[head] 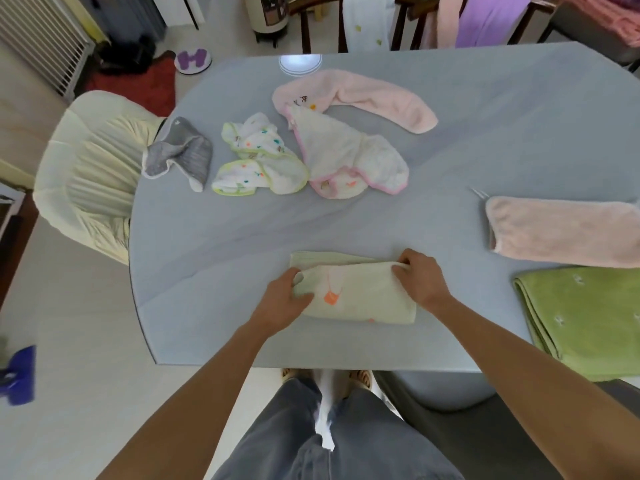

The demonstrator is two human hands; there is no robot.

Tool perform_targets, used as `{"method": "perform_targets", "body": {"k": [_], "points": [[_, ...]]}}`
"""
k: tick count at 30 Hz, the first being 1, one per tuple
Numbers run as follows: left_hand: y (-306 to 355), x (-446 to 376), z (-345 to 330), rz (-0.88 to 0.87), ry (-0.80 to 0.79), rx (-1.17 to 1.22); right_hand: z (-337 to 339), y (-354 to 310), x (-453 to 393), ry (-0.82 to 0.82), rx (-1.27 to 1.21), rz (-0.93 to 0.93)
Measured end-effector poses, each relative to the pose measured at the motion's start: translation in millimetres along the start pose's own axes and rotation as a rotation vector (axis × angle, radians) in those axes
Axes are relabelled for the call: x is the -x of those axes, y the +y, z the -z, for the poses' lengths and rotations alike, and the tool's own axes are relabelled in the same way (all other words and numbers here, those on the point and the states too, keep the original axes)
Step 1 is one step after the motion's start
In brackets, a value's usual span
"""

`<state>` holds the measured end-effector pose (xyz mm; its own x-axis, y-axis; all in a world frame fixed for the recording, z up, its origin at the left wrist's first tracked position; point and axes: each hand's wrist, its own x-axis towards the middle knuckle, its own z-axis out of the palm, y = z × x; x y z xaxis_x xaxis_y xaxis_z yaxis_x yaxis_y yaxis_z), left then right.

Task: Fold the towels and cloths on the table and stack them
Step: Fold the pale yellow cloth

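A pale yellow cloth (360, 296) with orange marks lies partly folded near the front edge of the blue-grey table (214, 258). My left hand (284, 299) grips its left end, fingers curled round the fold. My right hand (420, 275) pinches its upper right corner. Farther back lie unfolded cloths: a grey one (183, 154), a white one with green trim (258, 157), a white one with pink trim (349, 157) and a pink towel (374, 98). A folded pink towel (564, 230) and a folded green towel (588, 320) lie at the right.
A cream chair (86, 174) stands against the table's left side. Wooden chairs draped with white, pink and purple fabric (485, 19) stand behind the table. A light reflection (299, 64) shows on the far tabletop. A blue object (17, 375) lies on the floor at left.
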<state>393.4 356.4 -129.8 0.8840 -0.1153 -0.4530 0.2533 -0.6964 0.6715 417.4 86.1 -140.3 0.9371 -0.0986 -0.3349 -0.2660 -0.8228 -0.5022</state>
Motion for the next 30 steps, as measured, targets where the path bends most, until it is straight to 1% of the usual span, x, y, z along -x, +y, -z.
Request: {"method": "perform_targets", "body": {"k": [3,5,8,11,17,21,23,25,27,28,30], "points": [[5,-6,-1,-0.008,0.161,-0.044,-9,-5,6,0.065,-0.005,-0.008],[12,-13,-3,0.011,0.210,-0.120,-15,-7,9,0.095,0.028,-0.002],[19,-23,-6,0.088,0.201,-0.259,-20,-9,10,0.130,0.107,0.007],[15,-32,-7,0.136,0.207,-0.316,-24,-13,8,0.173,0.176,-0.012],[4,-44,-13,0.154,0.211,-0.469,-34,-13,-4,0.213,0.285,-0.047],[-1,-47,-14,0.151,0.228,-0.543,-43,-12,-6,0.233,0.283,-0.061],[-6,-48,-15,0.093,0.317,-0.594,-46,-11,-5,0.253,0.234,-0.064],[-11,-51,-18,-0.045,0.484,-0.614,-50,-10,-3,0.282,0.158,-0.068],[-16,-59,-22,-0.221,0.627,-0.684,-52,-11,-1,0.305,0.064,-0.077],[-14,-65,-24,-0.321,0.634,-0.712,-53,-11,0,0.315,0.005,-0.081],[-5,-77,-31,-0.532,0.571,-0.767,-52,-14,4,0.345,-0.142,-0.123]]}}
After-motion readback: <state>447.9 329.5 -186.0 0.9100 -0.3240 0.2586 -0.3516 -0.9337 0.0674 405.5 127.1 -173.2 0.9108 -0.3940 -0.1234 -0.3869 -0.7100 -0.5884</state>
